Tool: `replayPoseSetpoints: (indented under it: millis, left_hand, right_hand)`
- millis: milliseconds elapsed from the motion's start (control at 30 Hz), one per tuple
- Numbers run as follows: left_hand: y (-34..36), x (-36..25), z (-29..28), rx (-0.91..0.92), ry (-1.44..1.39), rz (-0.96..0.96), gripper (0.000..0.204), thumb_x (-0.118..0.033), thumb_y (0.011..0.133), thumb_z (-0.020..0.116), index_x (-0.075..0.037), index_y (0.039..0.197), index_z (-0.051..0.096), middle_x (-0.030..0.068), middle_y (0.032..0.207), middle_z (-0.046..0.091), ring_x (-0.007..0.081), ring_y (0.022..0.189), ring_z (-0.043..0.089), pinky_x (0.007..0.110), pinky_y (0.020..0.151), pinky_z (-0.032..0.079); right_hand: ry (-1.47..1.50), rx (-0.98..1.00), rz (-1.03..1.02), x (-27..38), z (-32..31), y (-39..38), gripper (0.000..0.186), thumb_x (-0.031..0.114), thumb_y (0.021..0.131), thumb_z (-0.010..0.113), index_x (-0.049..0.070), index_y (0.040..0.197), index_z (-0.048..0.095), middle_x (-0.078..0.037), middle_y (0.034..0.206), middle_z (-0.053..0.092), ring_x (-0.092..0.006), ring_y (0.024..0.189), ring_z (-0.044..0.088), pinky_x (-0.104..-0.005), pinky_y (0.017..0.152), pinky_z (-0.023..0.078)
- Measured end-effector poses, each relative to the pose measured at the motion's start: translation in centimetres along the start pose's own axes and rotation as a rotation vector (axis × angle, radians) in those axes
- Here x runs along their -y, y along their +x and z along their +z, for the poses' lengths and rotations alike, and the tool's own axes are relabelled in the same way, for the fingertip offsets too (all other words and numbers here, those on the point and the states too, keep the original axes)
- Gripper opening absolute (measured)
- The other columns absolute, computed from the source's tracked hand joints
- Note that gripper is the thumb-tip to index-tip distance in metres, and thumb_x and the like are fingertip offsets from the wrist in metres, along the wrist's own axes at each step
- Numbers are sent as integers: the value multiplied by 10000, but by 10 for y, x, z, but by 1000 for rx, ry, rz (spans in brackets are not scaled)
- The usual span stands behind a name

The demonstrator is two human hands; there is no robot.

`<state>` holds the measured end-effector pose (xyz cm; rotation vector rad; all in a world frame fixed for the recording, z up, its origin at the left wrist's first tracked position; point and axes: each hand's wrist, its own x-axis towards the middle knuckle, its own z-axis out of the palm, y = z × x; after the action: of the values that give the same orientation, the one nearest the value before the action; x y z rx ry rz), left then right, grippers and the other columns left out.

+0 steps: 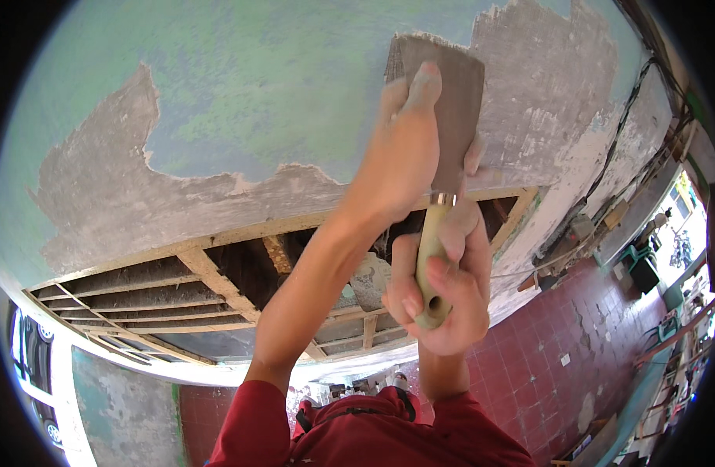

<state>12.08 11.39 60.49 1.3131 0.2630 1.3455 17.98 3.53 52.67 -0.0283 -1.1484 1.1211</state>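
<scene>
A wide scraper (449,136) with a grey metal blade and a pale yellowish-green handle lies against the painted wall (256,101). My right hand (463,292) is closed around its handle, below a shiny metal collar. Higher up, my left hand (408,144) grips the blade, its thumb lying flat on the face and fingers at the left edge. A fingertip shows at the blade's right edge. At the blade's upper end, green paint meets bare grey plaster (548,86). Another rough-edged grey patch (100,163) spreads on the left.
Below the painted surface is a wooden frame (217,284) with slats and dark openings. Dark cables (626,117) run along the right side. Red floor tiles (529,366) lie far below, with green chairs (642,265) and clutter at the right. A vehicle (42,358) shows at the left edge.
</scene>
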Motion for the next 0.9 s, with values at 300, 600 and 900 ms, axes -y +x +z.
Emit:
replayPoseSetpoints:
  millis: [300,600,900]
  left_hand:
    - [-2,2,-4,4,31,22,381,-376,993,362,-27,985,514,84,729,526,184,510,497,386,539,515]
    - [-3,7,-5,7,14,42,366,-313,1007,315,-13,862,466,119,587,528,206,470,508,360,477,453]
    - [-5,10,-4,-2,80,-18,400,-355,1007,315,-16,942,518,86,613,510,173,486,494,363,543,526]
  right_hand:
    - [59,-51,74,4,0,-1,152,74,848,509,74,821,360,-40,735,402,-101,466,469,-218,365,319]
    - [49,-60,69,3,1,-6,137,68,846,500,77,836,363,-30,686,397,-103,474,475,-217,359,330]
    - [76,-72,97,7,-1,-12,136,48,838,484,83,840,352,-46,689,422,-101,468,465,-214,352,342]
